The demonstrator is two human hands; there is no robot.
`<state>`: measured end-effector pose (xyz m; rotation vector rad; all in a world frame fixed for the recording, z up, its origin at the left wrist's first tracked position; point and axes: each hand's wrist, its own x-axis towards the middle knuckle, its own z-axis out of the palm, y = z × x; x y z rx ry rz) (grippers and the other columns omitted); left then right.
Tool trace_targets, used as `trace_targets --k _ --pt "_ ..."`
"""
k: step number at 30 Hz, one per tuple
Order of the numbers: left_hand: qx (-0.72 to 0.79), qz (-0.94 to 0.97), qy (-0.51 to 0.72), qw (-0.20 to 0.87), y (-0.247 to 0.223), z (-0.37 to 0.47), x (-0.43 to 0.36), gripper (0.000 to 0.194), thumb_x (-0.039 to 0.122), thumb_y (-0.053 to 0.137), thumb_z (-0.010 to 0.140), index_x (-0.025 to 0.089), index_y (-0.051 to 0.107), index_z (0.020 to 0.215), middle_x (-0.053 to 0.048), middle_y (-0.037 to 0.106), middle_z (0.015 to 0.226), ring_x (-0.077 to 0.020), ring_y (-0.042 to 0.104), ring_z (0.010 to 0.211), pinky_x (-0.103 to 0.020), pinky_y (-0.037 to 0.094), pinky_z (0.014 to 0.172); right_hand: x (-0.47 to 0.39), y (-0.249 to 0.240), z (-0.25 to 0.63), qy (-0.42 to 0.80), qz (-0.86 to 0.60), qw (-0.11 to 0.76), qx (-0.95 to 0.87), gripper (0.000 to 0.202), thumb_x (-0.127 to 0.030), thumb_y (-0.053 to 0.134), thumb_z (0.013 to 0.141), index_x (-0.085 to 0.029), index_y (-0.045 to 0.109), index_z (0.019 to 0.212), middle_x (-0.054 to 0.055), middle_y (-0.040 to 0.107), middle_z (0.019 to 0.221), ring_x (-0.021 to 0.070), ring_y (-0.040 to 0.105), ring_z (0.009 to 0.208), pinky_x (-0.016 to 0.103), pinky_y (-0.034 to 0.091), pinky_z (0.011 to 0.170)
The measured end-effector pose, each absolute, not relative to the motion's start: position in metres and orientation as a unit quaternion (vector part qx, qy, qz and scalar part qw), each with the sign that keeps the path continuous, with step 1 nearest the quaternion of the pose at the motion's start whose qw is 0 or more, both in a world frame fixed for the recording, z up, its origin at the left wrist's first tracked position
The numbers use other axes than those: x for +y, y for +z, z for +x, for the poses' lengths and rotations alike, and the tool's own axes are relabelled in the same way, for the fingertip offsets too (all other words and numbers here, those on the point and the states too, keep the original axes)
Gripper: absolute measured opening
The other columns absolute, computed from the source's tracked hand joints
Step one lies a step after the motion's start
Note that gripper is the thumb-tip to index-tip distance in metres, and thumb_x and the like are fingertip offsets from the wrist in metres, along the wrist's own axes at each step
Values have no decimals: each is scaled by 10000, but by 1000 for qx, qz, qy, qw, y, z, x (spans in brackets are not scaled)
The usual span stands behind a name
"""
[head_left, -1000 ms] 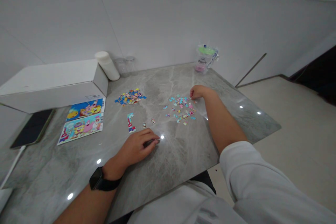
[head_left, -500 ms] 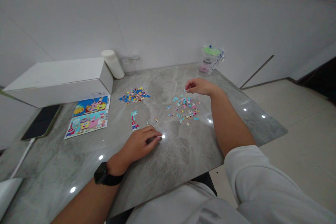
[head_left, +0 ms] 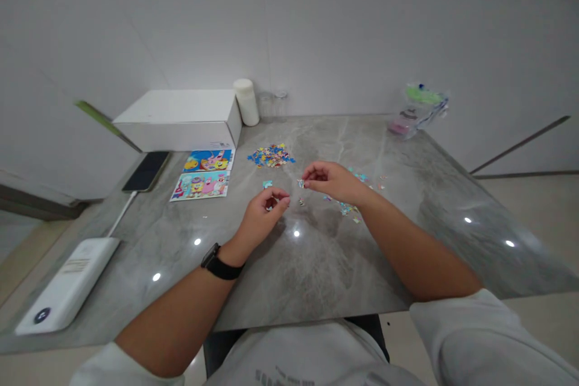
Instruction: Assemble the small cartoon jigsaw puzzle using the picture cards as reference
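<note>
My right hand [head_left: 332,181] pinches a small jigsaw piece [head_left: 300,183] between thumb and fingertips, just above the table. Close by on its left, my left hand [head_left: 266,211] has curled fingers with the thumb near the index fingertip; whatever is between them is too small to make out. A joined strip of jigsaw [head_left: 268,184] lies behind my left hand, mostly covered by it. One loose jigsaw piece [head_left: 301,201] rests on the table between the hands. Scattered light-coloured pieces [head_left: 347,208] lie under and beside my right forearm, partly hidden.
Farther back is a heap of blue and yellow pieces [head_left: 271,155]. Picture cards [head_left: 201,186] lie left, before a white box [head_left: 181,126] and white bottle [head_left: 246,102]. A phone [head_left: 147,170] is cabled to a white power bank [head_left: 67,286]. A plastic bag [head_left: 416,111] stands back right.
My right hand has come from the scattered pieces toward my left hand, carrying a jigsaw piece. My left hand has lifted and curled nearer the joined strip. The view has turned.
</note>
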<state>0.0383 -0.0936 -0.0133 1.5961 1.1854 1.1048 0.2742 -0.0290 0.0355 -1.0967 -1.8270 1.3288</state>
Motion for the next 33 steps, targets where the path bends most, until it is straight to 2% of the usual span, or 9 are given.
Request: trace_targets --k 6,11,16,19,22,26,33 --pt "473 578 444 495 -7 41 -94 366 553 702 893 189 658 901 21 588 694 -133 550 662 -234 427 603 -42 24 255 498 -413 285 -707 225 -382 796 788 -215 704 908 -6 700 783 150 627 720 285 490 679" --pt "471 579 434 506 -7 42 -94 353 536 707 882 188 649 873 38 537 649 -120 511 633 -222 394 573 -44 23 253 522 -394 263 -709 255 -393 816 766 -217 705 913 -8 707 784 150 636 727 282 492 682" --pt "466 564 437 523 -8 41 -93 322 497 710 875 189 624 835 51 513 624 -100 464 578 -213 361 534 -43 25 254 547 -390 292 -681 274 -402 806 789 -220 702 965 6 736 856 158 658 780 292 510 724" --pt "466 536 445 546 -11 41 -92 347 518 731 860 191 617 837 66 485 603 -79 404 513 -210 315 486 -44 26 253 567 -387 316 -655 275 -416 770 830 -232 686 1016 15 749 939 147 644 760 296 524 714" --pt "464 486 464 577 -14 41 -91 381 550 755 845 196 615 861 80 453 593 -64 349 463 -206 253 437 -46 24 250 571 -390 319 -648 331 -405 807 807 -241 679 1064 11 732 947 155 652 791 295 534 710" --pt "453 462 468 602 -15 42 -91 418 568 796 809 193 619 862 82 454 596 -53 340 442 -197 230 409 -47 20 245 572 -383 323 -649 391 -385 861 758 -229 680 1067 1 711 899 154 660 812 296 535 752" --pt "456 482 455 593 -14 44 -92 392 540 795 810 184 634 848 72 498 600 -47 351 417 -201 245 392 -43 14 245 585 -399 346 -615 400 -470 852 758 -230 675 1024 0 702 863 144 621 735 275 496 667"
